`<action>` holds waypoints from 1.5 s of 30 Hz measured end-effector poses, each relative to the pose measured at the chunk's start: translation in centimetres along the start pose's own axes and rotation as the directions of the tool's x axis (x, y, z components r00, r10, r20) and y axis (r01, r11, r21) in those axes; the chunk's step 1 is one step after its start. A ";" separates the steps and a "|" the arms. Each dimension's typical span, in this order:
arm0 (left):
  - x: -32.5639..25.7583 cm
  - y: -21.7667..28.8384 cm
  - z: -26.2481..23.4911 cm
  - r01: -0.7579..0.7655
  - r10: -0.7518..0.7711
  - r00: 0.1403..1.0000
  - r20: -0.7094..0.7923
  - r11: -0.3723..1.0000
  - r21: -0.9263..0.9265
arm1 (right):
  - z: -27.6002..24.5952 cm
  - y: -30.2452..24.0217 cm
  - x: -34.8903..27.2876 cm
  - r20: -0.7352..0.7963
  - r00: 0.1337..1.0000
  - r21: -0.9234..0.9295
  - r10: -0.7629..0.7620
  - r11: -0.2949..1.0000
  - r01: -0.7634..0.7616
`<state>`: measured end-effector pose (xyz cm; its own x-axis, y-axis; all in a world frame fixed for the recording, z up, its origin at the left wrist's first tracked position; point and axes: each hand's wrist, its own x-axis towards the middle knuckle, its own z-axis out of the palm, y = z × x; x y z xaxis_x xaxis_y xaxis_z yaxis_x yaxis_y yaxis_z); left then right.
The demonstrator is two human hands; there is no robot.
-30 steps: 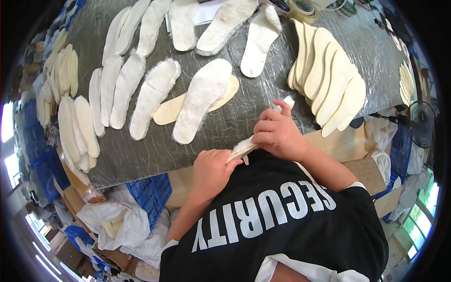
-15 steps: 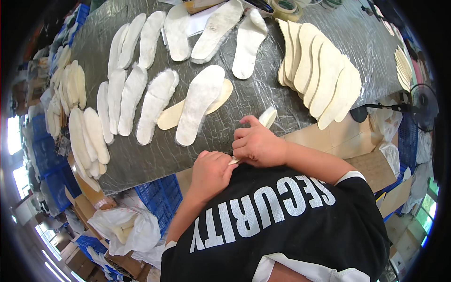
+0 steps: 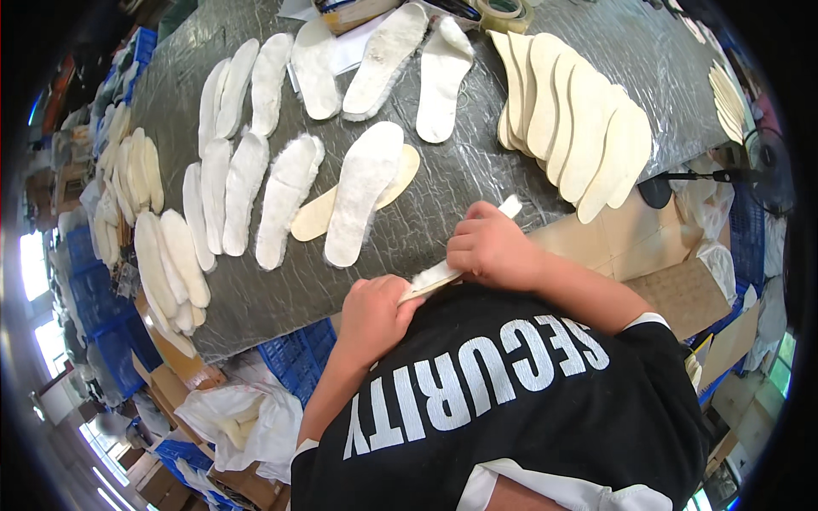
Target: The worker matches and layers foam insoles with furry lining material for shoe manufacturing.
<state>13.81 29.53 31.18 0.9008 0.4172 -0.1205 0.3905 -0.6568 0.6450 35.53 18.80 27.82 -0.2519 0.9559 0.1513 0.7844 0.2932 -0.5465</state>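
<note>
Both hands grip one insole [image 3: 443, 274] held edge-up at the near edge of the desk [image 3: 443, 192]: the left hand [image 3: 372, 308] is clamped on its near end, the right hand [image 3: 487, 249] closed over its far end, whose rounded tip pokes out beyond the knuckles. Since a second ago the pair has drawn back toward the chest, so the piece looks pressed together rather than laid down. It shows a fuzzy white fleece face and a thin tan board backing. A fleecy insole [image 3: 362, 192] lies across a flat tan sole board [image 3: 317, 218], and smooth cream boards [image 3: 579, 115] are fanned at the right
</note>
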 end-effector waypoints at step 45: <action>2.2 -11.0 -0.4 0.085 -0.220 0.963 0.153 -0.290 -0.953 | 5.1 -6.3 4.7 -0.121 0.839 0.691 0.531 0.652 -0.312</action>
<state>11.43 37.97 24.10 0.8107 0.4507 -0.3736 -0.2181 0.8248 0.5217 26.48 21.35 27.75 0.2737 0.9598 -0.0632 0.1981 -0.1205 -0.9727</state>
